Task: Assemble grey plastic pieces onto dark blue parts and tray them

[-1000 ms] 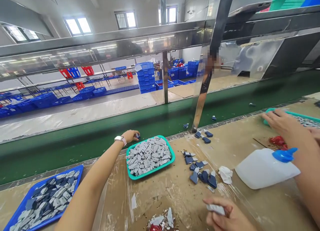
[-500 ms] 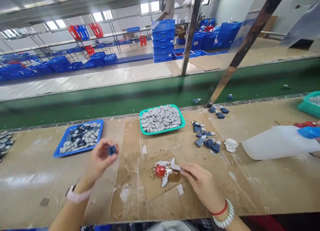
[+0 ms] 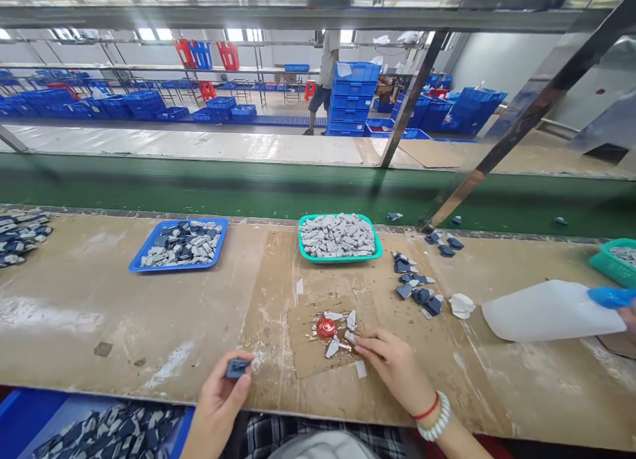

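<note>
– Left hand (image 3: 223, 393) has come away from the blue tray (image 3: 173, 269) since half a second ago; it is now down by the near edge of the table (image 3: 149, 320), with its navy piece (image 3: 236, 369). Right hand (image 3: 392, 363) remains at the same work spot.

– Noted. Left fingers?

– Grasping. Navy piece held between the thumb and the curled fingers, at their tips. Whether that hand rests on the table, cannot tell.

– And the right?

– Also grasping: thumb and forefinger pinch a light-grey piece (image 3: 350, 337). Its far end points toward a round red object (image 3: 326, 328), over a wet patch on the cardboard sheet (image 3: 308, 363). Contact with the cardboard: cannot tell.

– What lies about those fingertips?

– Three loose grey slivers (image 3: 332, 348) around the round red object: one behind, one to its right, one in front. All on the cardboard sheet.

– Further out?

– Teal tray (image 3: 340, 260), heaped with grey parts, at the far side of the table, beside the green belt (image 3: 248, 189). Navy-and-grey units (image 3: 421, 295) clustered to its right, then a crumpled white tissue (image 3: 462, 306). White bottle (image 3: 546, 311) beyond; another person's hand (image 3: 631, 314) at its blue cap (image 3: 606, 297), blurred.
</note>
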Demonstrator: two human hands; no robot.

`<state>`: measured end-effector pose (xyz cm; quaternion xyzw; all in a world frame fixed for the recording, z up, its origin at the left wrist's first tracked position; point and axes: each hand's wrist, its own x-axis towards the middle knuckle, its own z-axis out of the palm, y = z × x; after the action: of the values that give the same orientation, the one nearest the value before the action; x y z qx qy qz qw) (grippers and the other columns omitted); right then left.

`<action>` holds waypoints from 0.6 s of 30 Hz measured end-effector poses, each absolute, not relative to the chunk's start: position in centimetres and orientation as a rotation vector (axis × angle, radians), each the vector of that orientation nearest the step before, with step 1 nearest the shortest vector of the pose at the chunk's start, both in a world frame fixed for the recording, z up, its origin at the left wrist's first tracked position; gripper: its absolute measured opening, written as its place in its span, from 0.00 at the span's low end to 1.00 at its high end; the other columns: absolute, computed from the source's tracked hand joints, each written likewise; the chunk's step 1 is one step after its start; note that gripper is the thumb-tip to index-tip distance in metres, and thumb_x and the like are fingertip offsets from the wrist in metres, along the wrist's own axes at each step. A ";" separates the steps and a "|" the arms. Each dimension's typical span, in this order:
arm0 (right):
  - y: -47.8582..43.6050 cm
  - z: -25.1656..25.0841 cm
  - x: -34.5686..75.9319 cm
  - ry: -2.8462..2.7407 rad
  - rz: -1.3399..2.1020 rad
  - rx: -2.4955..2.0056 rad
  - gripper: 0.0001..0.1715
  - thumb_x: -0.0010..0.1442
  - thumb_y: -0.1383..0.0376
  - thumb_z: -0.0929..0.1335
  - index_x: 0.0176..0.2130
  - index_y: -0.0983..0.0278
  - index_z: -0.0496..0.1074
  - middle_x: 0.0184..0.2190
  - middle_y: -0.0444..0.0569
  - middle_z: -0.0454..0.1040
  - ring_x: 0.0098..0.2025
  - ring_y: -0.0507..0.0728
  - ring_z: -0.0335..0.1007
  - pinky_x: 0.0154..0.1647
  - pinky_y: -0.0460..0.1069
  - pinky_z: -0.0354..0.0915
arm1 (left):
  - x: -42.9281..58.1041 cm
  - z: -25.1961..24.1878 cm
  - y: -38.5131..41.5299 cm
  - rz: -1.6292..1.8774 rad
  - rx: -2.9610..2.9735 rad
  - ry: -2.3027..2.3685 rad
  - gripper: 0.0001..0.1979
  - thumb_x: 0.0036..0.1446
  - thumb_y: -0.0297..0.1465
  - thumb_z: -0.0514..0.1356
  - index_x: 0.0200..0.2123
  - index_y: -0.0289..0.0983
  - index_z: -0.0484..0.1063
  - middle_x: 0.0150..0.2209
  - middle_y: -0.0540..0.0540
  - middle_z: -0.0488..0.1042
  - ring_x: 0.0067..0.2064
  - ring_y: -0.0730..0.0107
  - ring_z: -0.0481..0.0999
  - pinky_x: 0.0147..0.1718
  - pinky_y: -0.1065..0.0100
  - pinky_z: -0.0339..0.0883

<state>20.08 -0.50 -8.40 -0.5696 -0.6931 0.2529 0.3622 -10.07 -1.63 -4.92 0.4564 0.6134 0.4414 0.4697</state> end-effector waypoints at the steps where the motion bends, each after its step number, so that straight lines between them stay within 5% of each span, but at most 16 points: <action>1: -0.5 -8.2 20.2 -1.649 0.764 -1.461 0.15 0.61 0.56 0.66 0.36 0.63 0.78 0.32 0.52 0.76 0.33 0.56 0.70 0.34 0.50 0.67 | -9.4 -4.8 -1.2 1.026 1.174 1.451 0.22 0.49 0.53 0.60 0.37 0.41 0.70 0.29 0.49 0.66 0.32 0.65 0.65 0.31 0.70 0.59; 5: -0.5 -6.6 20.2 -1.033 1.236 -1.359 0.20 0.50 0.51 0.73 0.35 0.65 0.79 0.23 0.47 0.72 0.20 0.49 0.61 0.18 0.44 0.59 | -5.4 -4.5 0.9 0.771 1.402 1.203 0.18 0.59 0.49 0.52 0.42 0.43 0.68 0.32 0.49 0.67 0.34 0.66 0.65 0.33 0.70 0.58; 9: -0.7 -4.4 19.7 -0.777 1.417 -1.186 0.20 0.46 0.54 0.75 0.36 0.64 0.79 0.19 0.44 0.69 0.20 0.48 0.62 0.19 0.44 0.63 | -0.9 -3.2 2.2 0.695 1.489 0.955 0.15 0.61 0.45 0.54 0.44 0.42 0.66 0.34 0.49 0.68 0.34 0.68 0.65 0.33 0.70 0.58; 14: -1.3 -1.8 18.7 -1.209 0.923 -1.157 0.07 0.52 0.61 0.73 0.34 0.60 0.80 0.31 0.50 0.75 0.31 0.55 0.73 0.28 0.47 0.72 | 1.9 -1.7 2.3 0.747 1.514 0.877 0.15 0.58 0.43 0.58 0.43 0.40 0.67 0.37 0.47 0.69 0.38 0.66 0.67 0.38 0.69 0.60; 18: -1.9 -0.4 18.2 -1.535 0.548 -1.154 0.09 0.58 0.67 0.69 0.38 0.58 0.79 0.32 0.50 0.76 0.33 0.55 0.74 0.30 0.47 0.73 | 2.2 -0.9 2.0 0.797 1.573 0.851 0.14 0.59 0.42 0.58 0.43 0.40 0.68 0.40 0.45 0.70 0.41 0.63 0.68 0.42 0.67 0.61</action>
<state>18.21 -1.87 -0.37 -0.4858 -0.6463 0.2307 0.5414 2.22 2.05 -0.93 0.6668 0.3609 0.3377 0.5577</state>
